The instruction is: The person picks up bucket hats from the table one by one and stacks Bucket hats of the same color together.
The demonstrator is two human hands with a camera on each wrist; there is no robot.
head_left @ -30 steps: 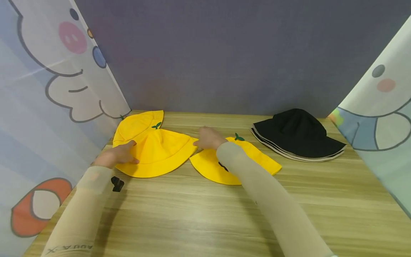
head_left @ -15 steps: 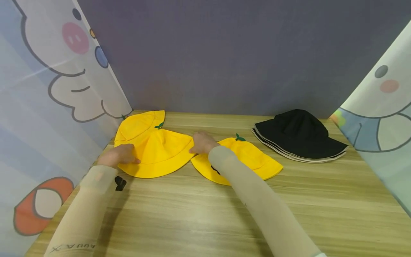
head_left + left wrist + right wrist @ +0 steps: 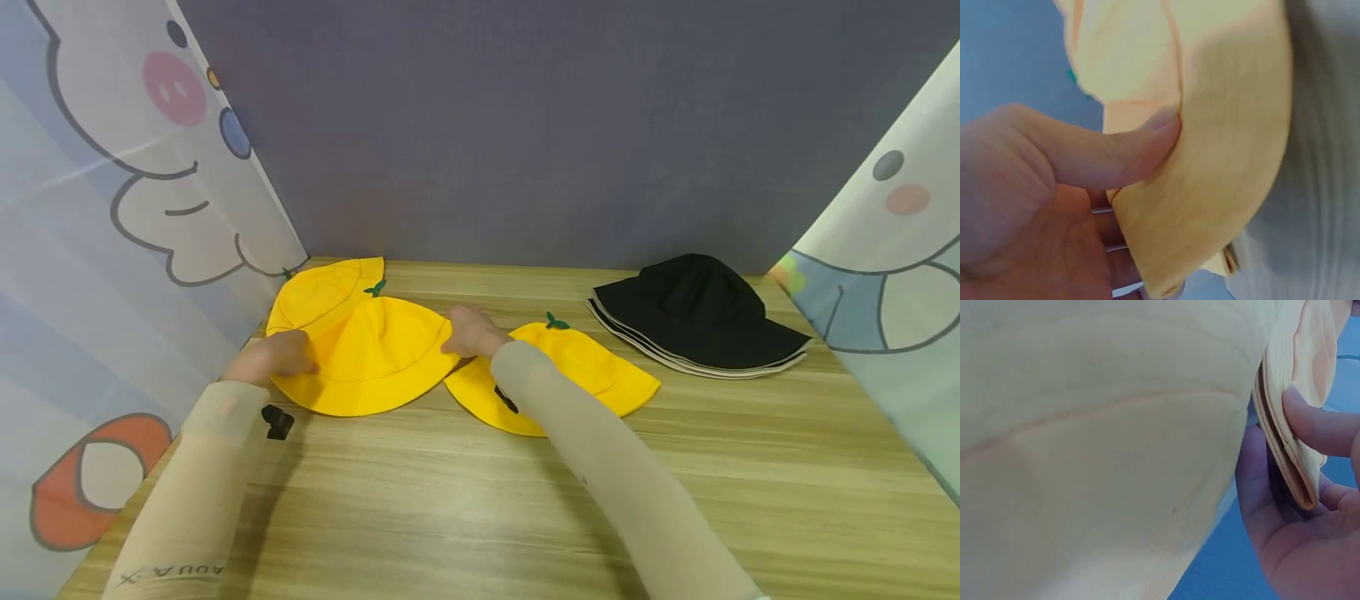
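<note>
In the head view a yellow bucket hat (image 3: 367,358) with a green sprout on top lies between my hands, folded flat. My left hand (image 3: 273,354) grips its left brim corner. The left wrist view shows the thumb (image 3: 1129,150) on top of the brim and the other fingers under it. At the opposite corner, my right hand (image 3: 472,331) pinches the doubled brim (image 3: 1288,447) between thumb and fingers, as the right wrist view shows. A second yellow hat (image 3: 318,292) lies partly behind the first. Another yellow hat (image 3: 592,358) lies under my right forearm, partly hidden.
Several black bucket hats (image 3: 697,321) with pale edges are stacked at the back right of the wooden table (image 3: 420,500). A small black piece (image 3: 277,422) lies by my left wrist. A grey panel (image 3: 525,133) stands behind, with cartoon-printed sheets (image 3: 105,275) at both sides.
My right hand has moved slightly left onto the middle hat's brim corner. My left hand's fingers have drawn back to the brim's left corner. The middle hat's crown sits slightly higher in view.
</note>
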